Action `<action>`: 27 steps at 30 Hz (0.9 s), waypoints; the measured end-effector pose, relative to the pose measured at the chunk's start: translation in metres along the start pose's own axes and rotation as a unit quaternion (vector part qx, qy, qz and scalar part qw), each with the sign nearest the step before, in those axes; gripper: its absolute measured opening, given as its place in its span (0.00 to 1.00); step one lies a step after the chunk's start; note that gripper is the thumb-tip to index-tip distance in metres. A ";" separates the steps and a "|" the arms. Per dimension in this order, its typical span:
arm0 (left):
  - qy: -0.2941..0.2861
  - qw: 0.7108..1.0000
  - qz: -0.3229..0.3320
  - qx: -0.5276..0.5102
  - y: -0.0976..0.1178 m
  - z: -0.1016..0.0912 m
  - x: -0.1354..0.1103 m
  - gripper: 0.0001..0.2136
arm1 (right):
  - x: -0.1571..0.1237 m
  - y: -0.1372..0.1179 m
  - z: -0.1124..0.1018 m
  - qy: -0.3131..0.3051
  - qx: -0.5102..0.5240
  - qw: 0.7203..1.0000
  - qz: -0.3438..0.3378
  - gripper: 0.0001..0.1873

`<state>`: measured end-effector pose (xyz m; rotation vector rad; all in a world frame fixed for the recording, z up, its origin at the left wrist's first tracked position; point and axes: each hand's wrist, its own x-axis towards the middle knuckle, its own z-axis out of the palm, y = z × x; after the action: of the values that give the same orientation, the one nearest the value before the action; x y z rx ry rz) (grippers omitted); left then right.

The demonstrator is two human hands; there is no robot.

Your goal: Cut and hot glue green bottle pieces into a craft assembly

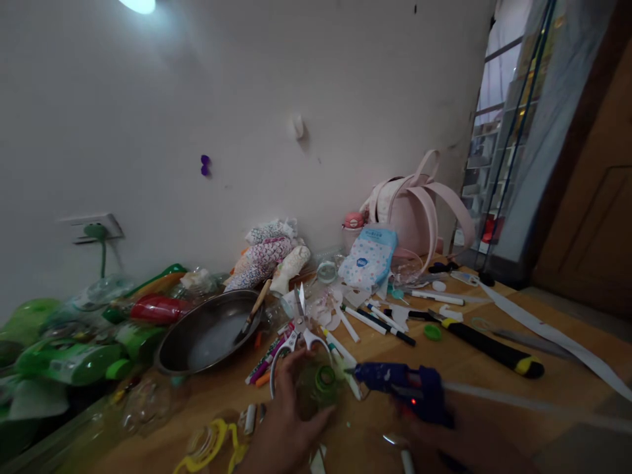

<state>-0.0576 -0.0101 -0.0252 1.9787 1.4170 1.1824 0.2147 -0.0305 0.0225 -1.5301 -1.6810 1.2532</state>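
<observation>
My left hand [291, 415] is wrapped round a cut-off green plastic bottle top [326, 385], its open neck turned toward the right. My right hand [444, 434], blurred and dim, grips a blue hot glue gun [402, 382] with a small red light lit on its body. The gun's nozzle points left and is close to the bottle neck; whether they touch I cannot tell. Just behind my left hand lie white-handled scissors [299, 329], blades pointing away. Several markers [380, 322] are scattered behind the glue gun.
A metal basin [170, 359] with a brush stands left, beside a heap of plastic bottles [74, 362]. A black-and-yellow utility knife [494, 345] and white strip [548, 329] lie right. A yellow ring-shaped piece [212, 447] is in front; a pink backpack [409, 217] stands by the wall.
</observation>
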 end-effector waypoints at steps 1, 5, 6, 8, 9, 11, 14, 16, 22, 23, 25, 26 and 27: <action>0.014 1.000 -0.004 -0.004 0.001 0.001 0.001 0.28 | 0.001 0.002 -0.002 0.017 0.010 1.000 -0.003 0.23; 0.057 0.998 -0.021 0.019 0.002 0.001 0.005 0.26 | 0.009 0.005 -0.001 0.077 -0.094 0.992 0.025 0.28; 0.063 0.997 -0.023 0.028 0.001 0.000 0.005 0.25 | 0.010 0.005 0.002 0.085 -0.128 0.988 0.026 0.29; 0.069 0.996 -0.024 0.048 0.000 -0.002 0.005 0.25 | 0.014 0.004 0.011 0.086 -0.167 0.982 0.015 0.28; 0.071 0.995 -0.023 0.059 -0.001 -0.002 0.004 0.25 | 0.015 0.003 0.016 0.083 -0.175 0.981 0.009 0.26; 0.070 0.994 -0.021 0.082 -0.002 -0.004 0.003 0.26 | 0.017 -0.001 0.024 0.075 -0.178 0.981 -0.009 0.22; 0.074 0.992 -0.017 0.101 -0.004 -0.004 0.003 0.26 | 0.017 -0.005 0.029 0.061 -0.183 0.981 -0.030 0.18; 0.079 0.991 -0.004 0.107 -0.007 -0.003 0.004 0.26 | 0.015 -0.007 0.027 0.036 -0.193 0.980 -0.033 0.20; 0.090 0.985 0.036 0.140 -0.008 -0.001 0.002 0.27 | 0.006 -0.008 0.021 -0.037 -0.231 0.972 -0.011 0.24; 0.089 0.985 0.041 0.145 -0.007 -0.001 0.002 0.27 | 0.005 -0.008 0.022 -0.043 -0.231 0.972 -0.015 0.25; 0.083 0.984 0.045 0.153 -0.006 -0.002 0.002 0.27 | 0.005 -0.009 0.023 -0.054 -0.219 0.974 -0.023 0.26; 0.079 0.984 0.045 0.154 -0.006 -0.002 0.002 0.26 | 0.005 -0.009 0.024 -0.060 -0.212 0.975 -0.026 0.27; 0.080 0.984 0.043 0.154 -0.006 -0.003 0.002 0.26 | 0.006 -0.010 0.025 -0.063 -0.206 0.976 -0.029 0.27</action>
<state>-0.0627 -0.0068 -0.0273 2.2125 1.6971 1.2465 0.1873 -0.0310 0.0193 -1.6423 -2.1553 1.0335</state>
